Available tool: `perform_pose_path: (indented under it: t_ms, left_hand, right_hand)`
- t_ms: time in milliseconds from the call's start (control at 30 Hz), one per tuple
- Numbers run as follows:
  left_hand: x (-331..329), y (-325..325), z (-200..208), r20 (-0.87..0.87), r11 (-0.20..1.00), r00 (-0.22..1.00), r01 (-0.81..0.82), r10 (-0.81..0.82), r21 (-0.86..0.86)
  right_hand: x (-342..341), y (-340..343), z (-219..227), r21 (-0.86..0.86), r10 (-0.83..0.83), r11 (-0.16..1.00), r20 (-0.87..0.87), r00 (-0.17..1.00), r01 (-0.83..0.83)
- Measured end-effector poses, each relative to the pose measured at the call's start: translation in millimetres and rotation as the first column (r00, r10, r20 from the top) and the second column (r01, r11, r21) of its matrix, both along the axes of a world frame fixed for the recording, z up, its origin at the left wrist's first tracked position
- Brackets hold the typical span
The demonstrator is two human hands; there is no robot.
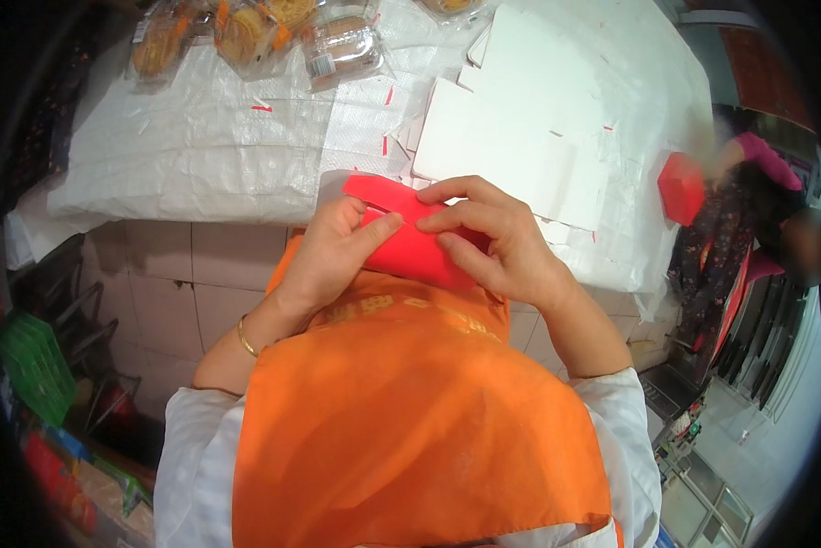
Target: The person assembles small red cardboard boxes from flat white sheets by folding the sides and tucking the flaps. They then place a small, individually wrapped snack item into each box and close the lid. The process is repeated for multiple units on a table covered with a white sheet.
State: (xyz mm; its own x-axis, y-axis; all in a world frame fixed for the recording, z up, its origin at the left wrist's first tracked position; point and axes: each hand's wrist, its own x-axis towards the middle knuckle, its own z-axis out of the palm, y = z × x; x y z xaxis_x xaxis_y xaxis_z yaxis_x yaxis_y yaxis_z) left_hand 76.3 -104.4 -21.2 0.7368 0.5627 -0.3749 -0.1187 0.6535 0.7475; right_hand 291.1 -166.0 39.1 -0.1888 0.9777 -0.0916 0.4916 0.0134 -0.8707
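Clearly, the left hand (pixel 326 251) was pinching the left side of a red card piece (pixel 415 259), while the right hand (pixel 500 236) gripped its right side, fingers bent over it. The piece sat at the near edge of the table (pixel 200 169), above an orange apron (pixel 410 411); white sheets (pixel 520 128) lay just beyond.

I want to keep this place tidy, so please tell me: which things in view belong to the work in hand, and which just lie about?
Work in hand:
red card, gripped by the left hand, with the right hand touching it
perhaps the white sheets just beyond

Apparently lying about:
clear food packs
small red scraps
green crate at lower left
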Motion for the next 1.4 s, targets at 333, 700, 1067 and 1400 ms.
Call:
perform_pose_path:
  t_ms: [333,700,1067,1400]
  left_hand:
    - [30,22,26,-0.188,0.848,0.977,0.016,0.099,0.53]
    - [26,-2,17,0.057,0.736,0.888,-0.412,0.456,0.537]
    - [65,36,70,0.096,0.536,0.939,-0.27,0.331,0.8]
    - [51,30,78,0.141,0.774,0.97,-0.242,0.196,0.585]
  right_hand:
    - [9,24,24,-0.096,0.016,0.995,0.045,0.999,-0.011]
    - [25,5,10,-0.033,-0.445,0.89,-0.269,0.854,0.454]
    - [19,5,42,-0.042,-0.539,0.802,-0.478,0.693,0.596]
    - [10,-15,28,0.051,-0.588,0.719,-0.487,0.646,0.693]
